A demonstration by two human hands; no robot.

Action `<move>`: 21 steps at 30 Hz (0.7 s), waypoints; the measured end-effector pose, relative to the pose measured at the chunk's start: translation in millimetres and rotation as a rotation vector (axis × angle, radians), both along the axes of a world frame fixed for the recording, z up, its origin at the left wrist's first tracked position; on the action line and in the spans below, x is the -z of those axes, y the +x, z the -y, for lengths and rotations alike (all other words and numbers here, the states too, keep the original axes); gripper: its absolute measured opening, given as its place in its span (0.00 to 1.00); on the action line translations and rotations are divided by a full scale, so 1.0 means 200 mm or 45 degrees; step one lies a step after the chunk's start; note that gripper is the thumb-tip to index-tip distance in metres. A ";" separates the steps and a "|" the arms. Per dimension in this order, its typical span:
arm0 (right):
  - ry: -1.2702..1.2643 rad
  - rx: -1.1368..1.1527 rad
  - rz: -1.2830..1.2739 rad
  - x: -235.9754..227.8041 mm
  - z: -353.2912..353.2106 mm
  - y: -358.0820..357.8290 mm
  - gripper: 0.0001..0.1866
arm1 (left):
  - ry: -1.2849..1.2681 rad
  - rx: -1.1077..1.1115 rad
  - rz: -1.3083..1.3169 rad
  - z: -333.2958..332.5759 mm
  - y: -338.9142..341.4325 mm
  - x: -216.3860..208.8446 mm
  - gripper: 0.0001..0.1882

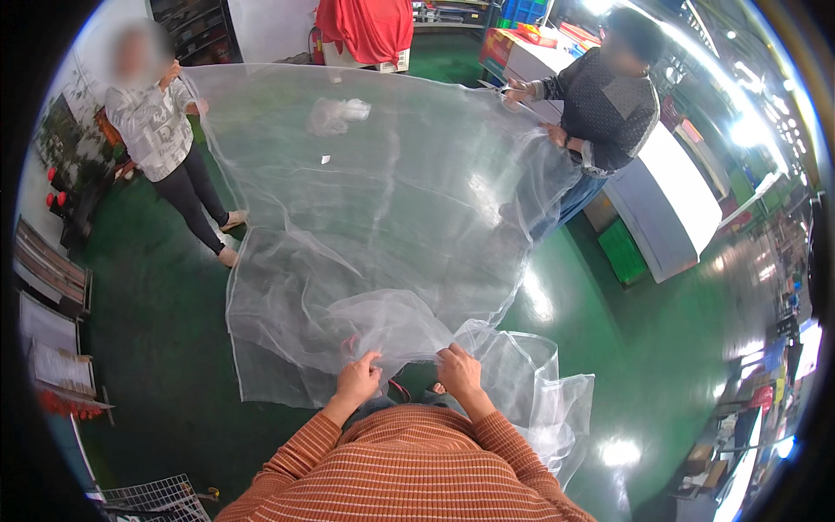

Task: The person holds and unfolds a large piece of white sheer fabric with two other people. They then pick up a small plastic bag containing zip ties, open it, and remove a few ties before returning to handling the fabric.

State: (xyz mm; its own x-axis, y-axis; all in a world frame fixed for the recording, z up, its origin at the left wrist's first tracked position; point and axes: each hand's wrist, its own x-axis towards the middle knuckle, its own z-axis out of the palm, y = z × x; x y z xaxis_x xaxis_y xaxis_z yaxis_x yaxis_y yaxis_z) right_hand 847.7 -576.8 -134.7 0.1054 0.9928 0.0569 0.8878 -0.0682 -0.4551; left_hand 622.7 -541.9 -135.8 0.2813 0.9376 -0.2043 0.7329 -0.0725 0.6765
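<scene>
A large sheet of sheer white mesh netting (417,235) spreads out in front of me, its edges hemmed. My left hand (358,379) is closed on the gathered near part of the netting. To its right, my right hand (458,371) pinches the same bunched fabric. Loose folds droop to the floor on both sides of my hands. At the far left a person (156,122) holds up one corner with both hands. Another person (600,113) at the far right grips the opposite edge, with scissors or a similar tool near one hand that I cannot make out.
A crumpled pale bundle (337,116) and a small white scrap (325,159) show in the netting's area. At right stand a white-topped table (674,204) and a green crate (622,252). A wire rack (156,499) is at lower left. Red cloth (365,30) covers something at the back.
</scene>
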 end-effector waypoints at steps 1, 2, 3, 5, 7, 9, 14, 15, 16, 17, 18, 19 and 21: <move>0.009 0.018 -0.006 -0.01 0.01 0.00 0.07 | -0.013 -0.001 -0.055 0.00 -0.03 0.01 0.15; 0.017 0.036 -0.011 -0.03 0.01 0.01 0.08 | -0.021 -0.024 -0.089 0.00 -0.06 0.00 0.14; 0.026 0.053 -0.016 -0.04 0.01 0.02 0.08 | -0.030 -0.047 -0.123 0.00 -0.08 -0.01 0.12; 0.075 0.089 -0.039 -0.04 0.01 0.03 0.08 | -0.036 -0.071 -0.181 0.01 -0.14 -0.01 0.10; 0.107 0.123 -0.047 -0.06 0.00 0.04 0.09 | -0.021 -0.072 -0.234 0.01 -0.20 0.00 0.08; 0.121 0.157 -0.039 -0.09 -0.02 0.05 0.11 | -0.038 -0.087 -0.263 0.02 -0.24 -0.02 0.07; 0.087 0.178 -0.036 -0.15 -0.06 0.04 0.12 | -0.038 -0.074 -0.223 0.04 -0.29 -0.09 0.06; 0.086 0.181 -0.047 -0.15 -0.06 0.03 0.12 | -0.040 -0.067 -0.199 0.04 -0.28 -0.10 0.06; 0.090 0.189 -0.053 -0.16 -0.06 0.03 0.11 | -0.039 -0.057 -0.171 0.03 -0.28 -0.10 0.05; 0.110 0.177 -0.061 -0.15 -0.06 0.03 0.11 | -0.018 -0.045 -0.149 0.02 -0.28 -0.10 0.06; 0.129 0.168 -0.070 -0.14 -0.06 0.02 0.11 | 0.004 -0.030 -0.128 0.02 -0.28 -0.10 0.07; 0.147 0.165 -0.076 -0.13 -0.05 0.02 0.11 | 0.024 -0.008 -0.104 0.00 -0.28 -0.10 0.07; 0.158 0.179 -0.081 -0.13 -0.04 0.02 0.11 | 0.067 -0.012 -0.103 -0.02 -0.27 -0.12 0.08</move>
State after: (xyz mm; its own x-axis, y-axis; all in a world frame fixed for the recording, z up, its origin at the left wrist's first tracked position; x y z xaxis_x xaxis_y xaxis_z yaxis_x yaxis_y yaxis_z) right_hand 851.7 -568.6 -109.5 0.2499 0.9537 0.1671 0.8428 -0.1293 -0.5224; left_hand 568.3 -537.8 -111.2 0.2569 0.9503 -0.1761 0.7857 -0.0993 0.6105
